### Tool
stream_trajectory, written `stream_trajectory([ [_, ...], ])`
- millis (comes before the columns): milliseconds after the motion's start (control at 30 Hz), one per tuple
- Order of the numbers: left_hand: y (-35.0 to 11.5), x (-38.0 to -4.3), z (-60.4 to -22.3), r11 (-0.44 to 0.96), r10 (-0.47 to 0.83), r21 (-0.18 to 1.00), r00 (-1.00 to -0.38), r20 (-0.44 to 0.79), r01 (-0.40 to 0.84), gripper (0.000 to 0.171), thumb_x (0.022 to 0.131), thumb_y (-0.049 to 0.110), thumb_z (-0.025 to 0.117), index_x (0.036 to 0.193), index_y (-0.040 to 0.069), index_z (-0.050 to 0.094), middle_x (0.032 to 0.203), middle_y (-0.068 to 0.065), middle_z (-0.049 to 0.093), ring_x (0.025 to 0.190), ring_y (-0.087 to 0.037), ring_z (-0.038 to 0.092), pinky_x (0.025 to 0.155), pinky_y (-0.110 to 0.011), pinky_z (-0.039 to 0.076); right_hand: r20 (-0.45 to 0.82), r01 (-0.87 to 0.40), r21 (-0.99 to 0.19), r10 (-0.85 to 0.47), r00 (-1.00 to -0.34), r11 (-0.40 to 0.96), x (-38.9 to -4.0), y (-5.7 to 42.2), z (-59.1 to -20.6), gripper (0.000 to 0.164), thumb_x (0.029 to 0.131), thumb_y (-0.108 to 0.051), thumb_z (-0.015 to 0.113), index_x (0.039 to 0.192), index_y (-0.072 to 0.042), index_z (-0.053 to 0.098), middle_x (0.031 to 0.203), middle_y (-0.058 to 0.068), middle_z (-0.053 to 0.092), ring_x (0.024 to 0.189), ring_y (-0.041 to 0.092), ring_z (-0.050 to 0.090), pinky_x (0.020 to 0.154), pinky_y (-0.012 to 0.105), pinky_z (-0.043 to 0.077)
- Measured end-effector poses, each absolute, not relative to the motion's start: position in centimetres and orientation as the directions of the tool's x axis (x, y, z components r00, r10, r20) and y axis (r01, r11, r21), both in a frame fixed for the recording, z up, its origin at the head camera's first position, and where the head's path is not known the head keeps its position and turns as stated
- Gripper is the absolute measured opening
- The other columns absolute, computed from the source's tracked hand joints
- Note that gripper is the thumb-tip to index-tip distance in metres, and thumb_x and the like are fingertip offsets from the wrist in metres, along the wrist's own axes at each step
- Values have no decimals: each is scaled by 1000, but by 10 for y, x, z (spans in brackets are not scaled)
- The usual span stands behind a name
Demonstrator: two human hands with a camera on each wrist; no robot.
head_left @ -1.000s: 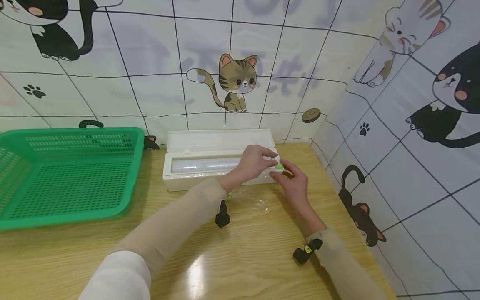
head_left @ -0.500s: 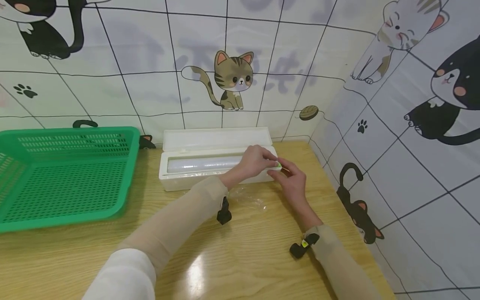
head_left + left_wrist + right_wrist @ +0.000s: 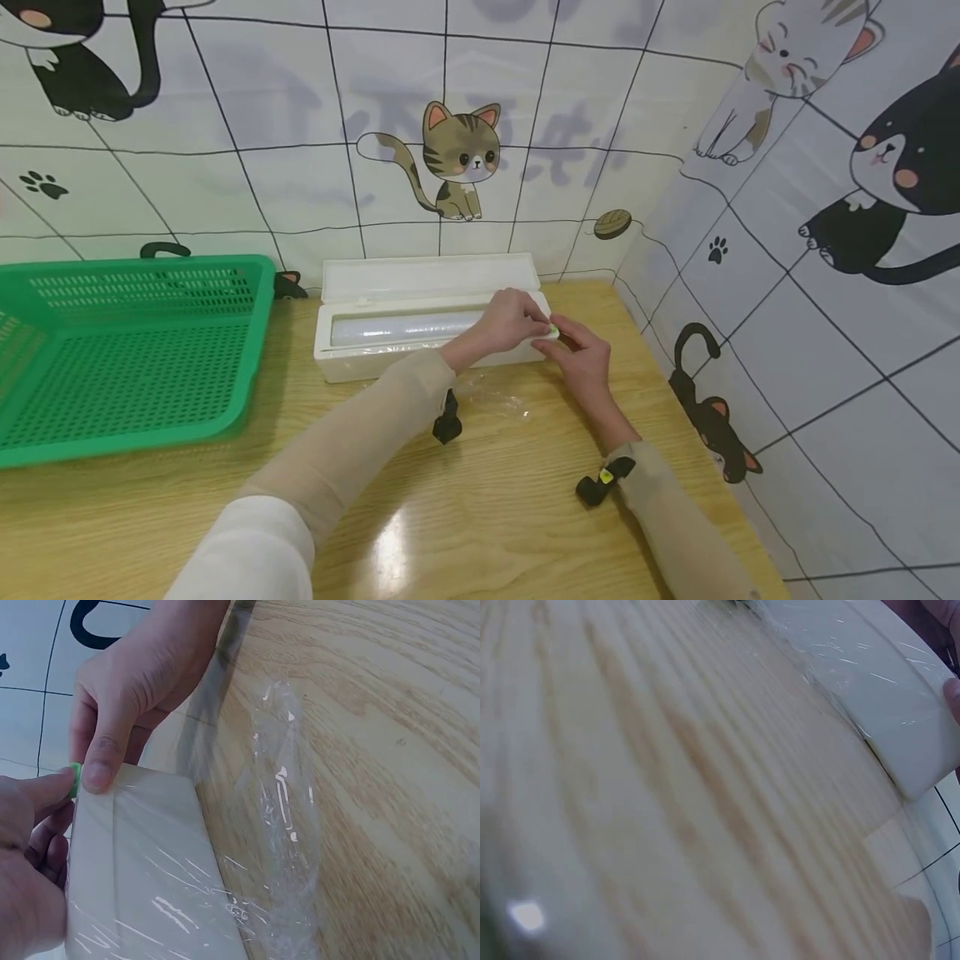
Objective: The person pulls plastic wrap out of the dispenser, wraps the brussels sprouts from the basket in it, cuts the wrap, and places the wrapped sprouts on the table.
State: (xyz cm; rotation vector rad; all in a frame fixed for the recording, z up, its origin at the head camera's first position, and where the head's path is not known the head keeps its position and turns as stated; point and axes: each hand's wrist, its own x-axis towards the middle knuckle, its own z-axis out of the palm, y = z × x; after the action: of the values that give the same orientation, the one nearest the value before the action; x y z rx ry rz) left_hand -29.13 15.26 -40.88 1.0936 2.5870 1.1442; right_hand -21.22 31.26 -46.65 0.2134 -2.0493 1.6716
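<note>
Green tab [image 3: 76, 778] is mostly hidden between fingers [image 3: 103, 754].

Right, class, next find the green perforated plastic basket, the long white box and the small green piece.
Green basket [image 3: 142, 371], head view: mesh floor.
White box [image 3: 363, 367], head view: front wall, left part.
Green piece [image 3: 76, 780], left wrist view: exposed side.

A plain beige left sleeve [image 3: 360, 437], at half past seven in the head view, has soft wrinkles by its cuff and gives way to a fuller white sleeve [image 3: 247, 554] farther up the arm. The right sleeve [image 3: 678, 512], at half past four, is matching beige. Each wrist wears a small black camera, the left one [image 3: 447, 421] blocky, the right one [image 3: 591, 492] with a yellow-green patch [image 3: 606, 477] toward half past one.
</note>
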Motion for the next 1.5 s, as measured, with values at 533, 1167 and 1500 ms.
stream_trajectory([
  [533,144,-294,-407,492,703,584,-690,170,645,11,93,16,76,93,8,83,92,-3,77,93,-19,66,86,-29,48,423,-351,-855,122,-898,382,-205,311,-453,42,80,7,84,119,12,68,125,28,66,113,28,68,95,52,53],
  [1167,89,-298,-399,463,688,700,-719,105,545,11,89,15,78,90,5,83,92,-4,73,95,-22,66,86,-32,50,434,-337,-832,139,-890,441,-209,316,-446,41,78,6,86,116,11,70,120,26,68,109,36,69,92,43,56],
  [1500,27,-292,-396,521,667,696,-745,28,494,9,90,14,78,89,6,82,98,-5,75,86,-19,61,94,-40,49,427,-330,-842,154,-891,428,-216,319,-463,43,76,6,88,115,9,72,119,26,69,100,7,70,89,25,56],
])
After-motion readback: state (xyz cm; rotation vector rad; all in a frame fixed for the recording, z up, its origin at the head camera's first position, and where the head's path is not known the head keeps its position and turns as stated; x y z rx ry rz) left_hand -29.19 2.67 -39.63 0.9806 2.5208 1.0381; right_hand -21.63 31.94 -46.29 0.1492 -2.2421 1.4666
